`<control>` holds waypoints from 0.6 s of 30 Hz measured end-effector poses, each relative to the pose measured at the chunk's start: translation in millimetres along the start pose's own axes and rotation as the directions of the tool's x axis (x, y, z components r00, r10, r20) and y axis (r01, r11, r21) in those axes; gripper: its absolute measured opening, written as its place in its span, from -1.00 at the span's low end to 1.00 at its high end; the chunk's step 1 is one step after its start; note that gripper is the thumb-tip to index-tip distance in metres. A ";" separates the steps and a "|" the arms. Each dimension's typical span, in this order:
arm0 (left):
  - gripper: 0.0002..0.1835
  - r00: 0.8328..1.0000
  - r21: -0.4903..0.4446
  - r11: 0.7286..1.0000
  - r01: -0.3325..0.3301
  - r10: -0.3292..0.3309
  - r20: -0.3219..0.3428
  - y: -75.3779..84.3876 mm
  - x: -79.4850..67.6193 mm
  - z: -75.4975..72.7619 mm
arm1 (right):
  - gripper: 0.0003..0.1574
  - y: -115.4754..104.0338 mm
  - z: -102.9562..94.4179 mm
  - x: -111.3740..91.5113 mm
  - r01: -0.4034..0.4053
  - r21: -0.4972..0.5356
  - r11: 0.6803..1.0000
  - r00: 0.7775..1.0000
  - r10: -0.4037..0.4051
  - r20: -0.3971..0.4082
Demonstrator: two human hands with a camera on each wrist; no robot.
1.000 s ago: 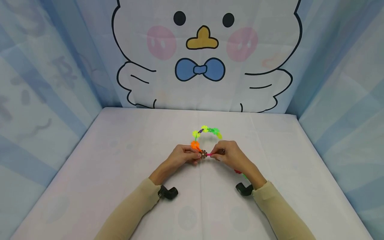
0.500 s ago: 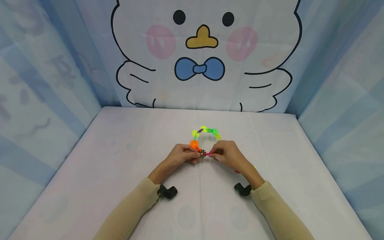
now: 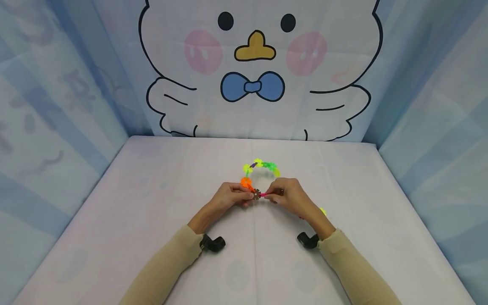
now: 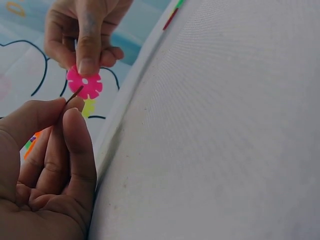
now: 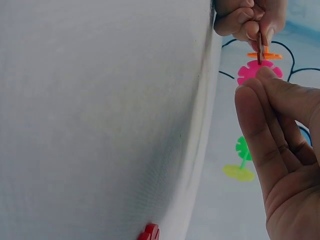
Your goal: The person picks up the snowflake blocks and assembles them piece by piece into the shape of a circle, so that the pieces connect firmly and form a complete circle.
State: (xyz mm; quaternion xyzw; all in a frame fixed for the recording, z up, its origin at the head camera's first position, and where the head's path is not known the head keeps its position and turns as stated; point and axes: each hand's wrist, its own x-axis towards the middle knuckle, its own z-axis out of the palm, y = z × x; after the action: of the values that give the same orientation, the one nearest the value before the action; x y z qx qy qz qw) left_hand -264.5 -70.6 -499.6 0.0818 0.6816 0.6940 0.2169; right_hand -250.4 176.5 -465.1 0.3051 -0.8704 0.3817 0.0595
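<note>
In the head view my left hand (image 3: 230, 195) pinches a brown notched plastic disc (image 3: 256, 194) between thumb and fingertips. Facing it, my right hand (image 3: 291, 195) pinches a pink notched disc (image 4: 91, 89) by its edge. The two discs meet, the brown one edge-on at the pink one in both wrist views; how deep their slots engage is too small to tell. From the left hand's side a curved chain of linked discs runs away and round to the right: an orange disc (image 3: 246, 182), then yellow (image 3: 258, 162), purple, green (image 3: 271, 165) and yellow-green ones.
A yellow piece (image 3: 323, 211) shows beside my right wrist, partly hidden by it. A red piece (image 5: 150, 234) lies on the white tablecloth (image 3: 160, 262). Black wrist cameras (image 3: 214, 244) sit under both wrists. Printed curtains surround the table.
Both hands stay pinching their discs, and the pieces keep almost the same place. My right forearm has shifted slightly left, and the yellow piece beside that wrist now shows.
</note>
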 end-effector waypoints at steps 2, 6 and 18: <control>-0.81 1.000 0.001 1.000 -0.002 0.002 -0.005 -0.9 0.3 -0.5 | -0.88 -0.4 0.8 0.2 0.002 0.005 1.000 1.000 -0.002 -0.002; -0.83 1.000 0.013 1.000 -0.006 0.006 -0.014 -1.9 0.5 0.2 | -0.87 -0.6 2.2 0.0 0.002 0.008 1.000 1.000 -0.002 -0.004; -0.84 1.000 0.016 1.000 -0.018 0.018 -0.001 -2.5 -0.1 -0.3 | -0.87 -0.2 3.8 -0.5 0.037 0.005 0.999 0.999 -0.037 -0.013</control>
State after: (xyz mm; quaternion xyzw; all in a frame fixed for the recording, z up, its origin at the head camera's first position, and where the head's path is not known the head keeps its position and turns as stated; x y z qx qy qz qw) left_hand -264.0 -70.9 -502.0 0.0892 0.6865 0.6905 0.2097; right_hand -249.4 174.1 -467.9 0.3187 -0.8633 0.3848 0.0712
